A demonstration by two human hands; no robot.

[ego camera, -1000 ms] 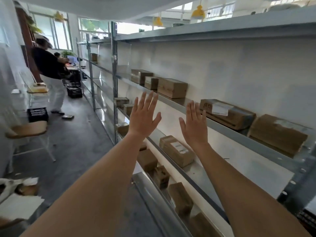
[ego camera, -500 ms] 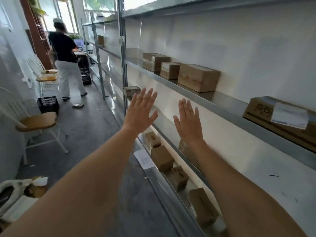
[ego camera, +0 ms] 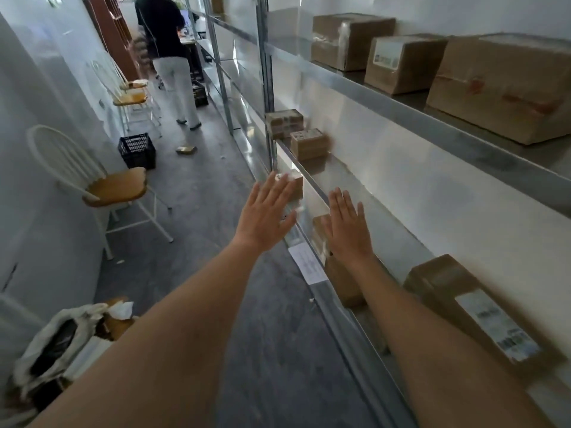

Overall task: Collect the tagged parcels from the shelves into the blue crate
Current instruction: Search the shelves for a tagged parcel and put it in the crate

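Observation:
My left hand (ego camera: 266,213) and my right hand (ego camera: 348,228) are stretched out flat in front of me, fingers apart, holding nothing. They hover beside a long metal shelf rack (ego camera: 401,111) on my right. A brown parcel with a white label (ego camera: 477,313) lies on the middle shelf near my right forearm. On the upper shelf stand three cardboard boxes, the middle one with a white label (ego camera: 398,61). Two small parcels (ego camera: 309,143) sit farther along the middle shelf. More boxes lie on lower shelves behind my hands. No blue crate shows.
A person in a black top and white trousers (ego camera: 171,57) stands down the aisle. White chairs with wooden seats (ego camera: 114,186) line the left wall. A black crate (ego camera: 137,149) sits on the grey floor. A white bag (ego camera: 61,338) lies at bottom left.
My view has tilted down and moved closer along the rack, so the shelves and boxes look larger. Both hands stay flat and empty and sit lower against the rack.

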